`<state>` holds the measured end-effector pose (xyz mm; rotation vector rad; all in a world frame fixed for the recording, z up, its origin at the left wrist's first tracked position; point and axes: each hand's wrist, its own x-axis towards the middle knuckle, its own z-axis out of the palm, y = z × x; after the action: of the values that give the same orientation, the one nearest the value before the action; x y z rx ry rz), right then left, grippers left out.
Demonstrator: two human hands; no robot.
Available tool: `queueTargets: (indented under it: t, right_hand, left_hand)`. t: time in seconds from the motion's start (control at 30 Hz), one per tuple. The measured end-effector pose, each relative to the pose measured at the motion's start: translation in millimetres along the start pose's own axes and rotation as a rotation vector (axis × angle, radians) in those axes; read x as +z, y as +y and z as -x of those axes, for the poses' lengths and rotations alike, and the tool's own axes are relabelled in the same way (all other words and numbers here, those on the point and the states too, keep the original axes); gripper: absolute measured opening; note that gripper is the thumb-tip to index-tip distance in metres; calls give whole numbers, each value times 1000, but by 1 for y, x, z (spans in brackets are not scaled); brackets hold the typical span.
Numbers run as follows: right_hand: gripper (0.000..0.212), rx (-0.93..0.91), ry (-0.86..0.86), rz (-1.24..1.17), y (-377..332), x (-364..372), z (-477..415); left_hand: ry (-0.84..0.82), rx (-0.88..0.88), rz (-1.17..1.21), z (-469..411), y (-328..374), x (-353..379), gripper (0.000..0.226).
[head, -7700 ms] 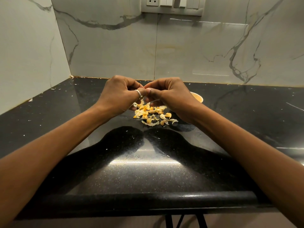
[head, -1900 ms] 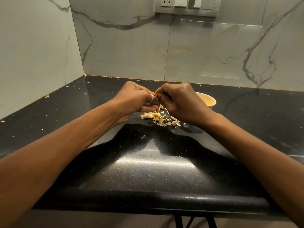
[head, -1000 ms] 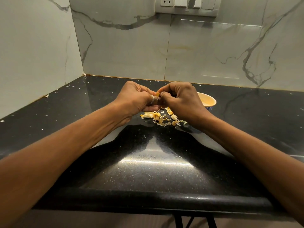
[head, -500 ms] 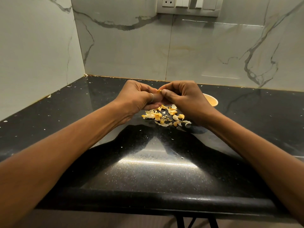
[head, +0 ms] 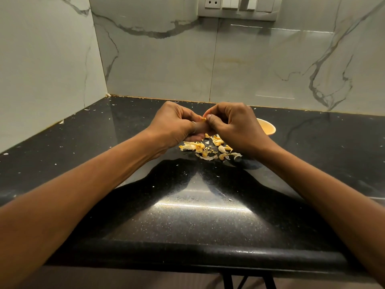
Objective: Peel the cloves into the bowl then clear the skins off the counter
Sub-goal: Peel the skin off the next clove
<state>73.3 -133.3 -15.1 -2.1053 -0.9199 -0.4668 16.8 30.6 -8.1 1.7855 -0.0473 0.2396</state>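
Observation:
My left hand (head: pixel 175 124) and my right hand (head: pixel 235 126) meet above the black counter (head: pixel 198 215), fingers curled. Between their fingertips they pinch a small garlic clove (head: pixel 204 119), of which only a yellowish tip shows. Directly below the hands lies a loose pile of garlic skins (head: pixel 208 148), pale and yellow. A small cream bowl (head: pixel 267 127) stands just right of and behind my right hand, partly hidden by it; its contents are not visible.
Marble-look tiled walls close the counter at the back and left, forming a corner (head: pixel 107 94). A switch and socket panel (head: pixel 237 7) sits high on the back wall. Tiny white flecks dot the counter. The rounded front edge (head: pixel 198 255) runs near my forearms.
Both hands stay together on the clove, working it with small finger movements. More of the skin pile shows under the hands than a second ago. The bowl has not moved.

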Motion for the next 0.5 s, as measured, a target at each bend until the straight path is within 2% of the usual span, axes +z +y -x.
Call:
queueTargets:
  t: [0.1,0.23,0.5]
  right_hand:
    - [13,19,3,-8,-1,0,0]
    - [12,129,-26,-170,-2,-3,-1]
    - [18,265,-102,-419,-9,-7,-1]
  left_hand:
    - [-1,-8,30,-1,-1,0,18]
    - [-25,-9,83,-3,-2,-1,9]
    - [-51,-36,219,-8,-2,-3,14]
